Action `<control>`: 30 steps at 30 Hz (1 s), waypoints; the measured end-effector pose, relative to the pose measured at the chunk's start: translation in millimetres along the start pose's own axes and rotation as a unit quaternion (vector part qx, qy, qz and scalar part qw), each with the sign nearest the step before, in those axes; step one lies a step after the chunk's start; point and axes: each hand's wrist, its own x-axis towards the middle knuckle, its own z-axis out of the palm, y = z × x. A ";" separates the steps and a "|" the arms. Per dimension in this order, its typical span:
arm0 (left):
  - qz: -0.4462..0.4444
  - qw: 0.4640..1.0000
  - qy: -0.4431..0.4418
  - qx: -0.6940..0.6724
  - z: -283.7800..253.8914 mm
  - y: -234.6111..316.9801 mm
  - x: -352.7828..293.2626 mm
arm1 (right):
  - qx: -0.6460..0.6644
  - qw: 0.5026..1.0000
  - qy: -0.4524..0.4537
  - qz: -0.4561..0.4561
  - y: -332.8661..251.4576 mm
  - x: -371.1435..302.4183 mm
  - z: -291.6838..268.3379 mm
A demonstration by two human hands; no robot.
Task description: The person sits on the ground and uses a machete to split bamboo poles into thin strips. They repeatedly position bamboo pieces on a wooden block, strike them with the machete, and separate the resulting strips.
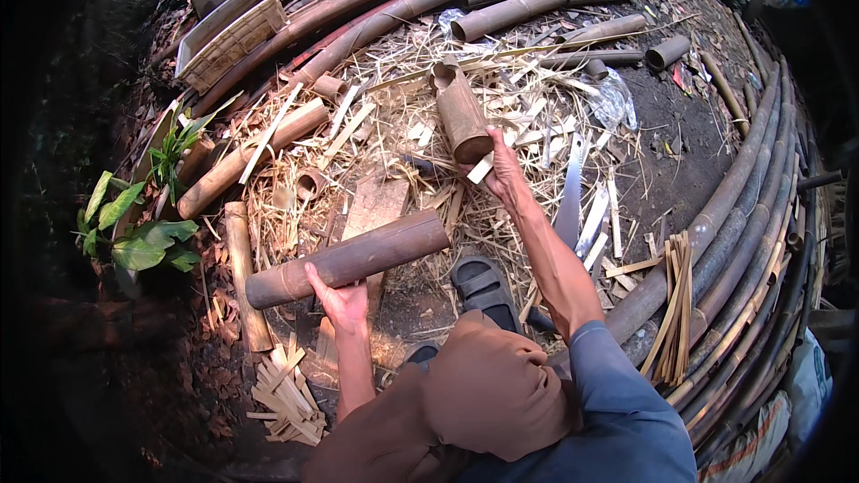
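Observation:
My left hand (342, 300) grips a long dark bamboo section (358, 255) from below, near its left part, with the thumb laid along its side. The section lies slantwise above the ground, its right end higher in the picture. Farther off, my right hand (503, 168) closes on the near end of a shorter, wider bamboo tube (462, 112) whose far rim is cut unevenly. A pale bamboo slip (480, 168) shows by the right fingertips; whether they hold it I cannot tell. Below the two pieces a wooden board (374, 207) rests among shavings.
A handsaw blade (571, 192) lies right of my right forearm. Split bamboo strips (288, 398) are heaped at lower left, and a strip bundle (677, 309) leans on long bamboo poles (716, 206). A plastic crate (231, 36) stands far left, near green leaves (143, 246).

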 end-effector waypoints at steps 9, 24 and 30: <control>0.016 0.999 0.026 -0.031 6.6 -25.2 22.4 | -0.652 0.734 0.111 -0.155 34.7 -88.9 -99.8; -0.011 0.999 -0.038 -0.010 53.9 -102.5 46.1 | -0.739 0.626 0.006 -0.248 60.2 -114.9 -95.3; -0.151 0.980 -0.015 0.126 44.0 -159.3 59.9 | -0.625 0.762 0.040 -0.163 3.0 -181.9 -103.5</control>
